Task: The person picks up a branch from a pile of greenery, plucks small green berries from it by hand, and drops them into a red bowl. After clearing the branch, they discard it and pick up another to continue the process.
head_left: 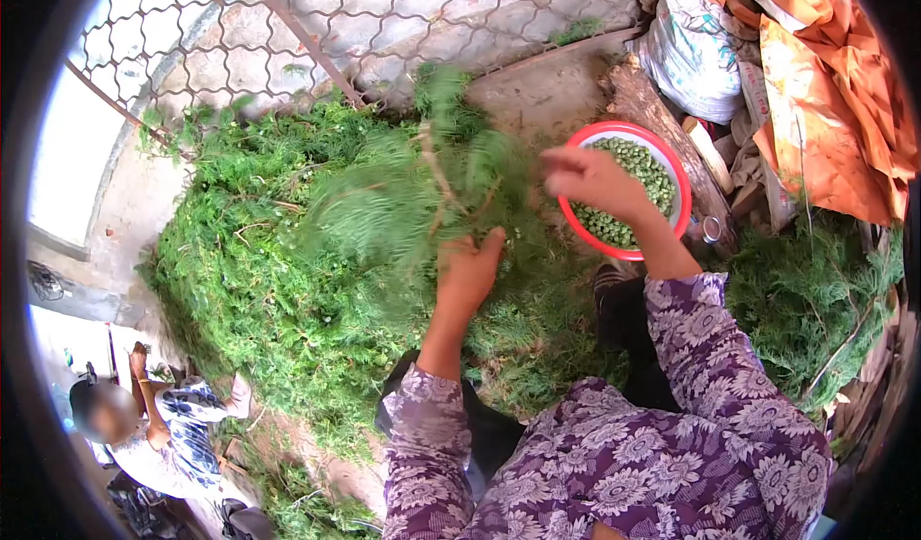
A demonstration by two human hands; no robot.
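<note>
My left hand (470, 270) is closed around the stem of a leafy green branch (436, 171), which is smeared by motion. The branch has feathery foliage and a brown stem, and it hangs over a large heap of similar cut branches (278, 262). My right hand (602, 187) is over the left side of a red-rimmed basin (683, 195), its fingers pointing left toward the branch. These fingers look apart with nothing visible between them, though their tips are blurred. Small round green cones or fruits (633, 171) fill much of the basin.
A wire mesh fence (422, 12) borders the heap at the back. To the right are a log (700, 171), a white sack (691, 56), an orange tarp (825, 89) and more green branches (796, 291). Another person (173, 434) sits at the lower left.
</note>
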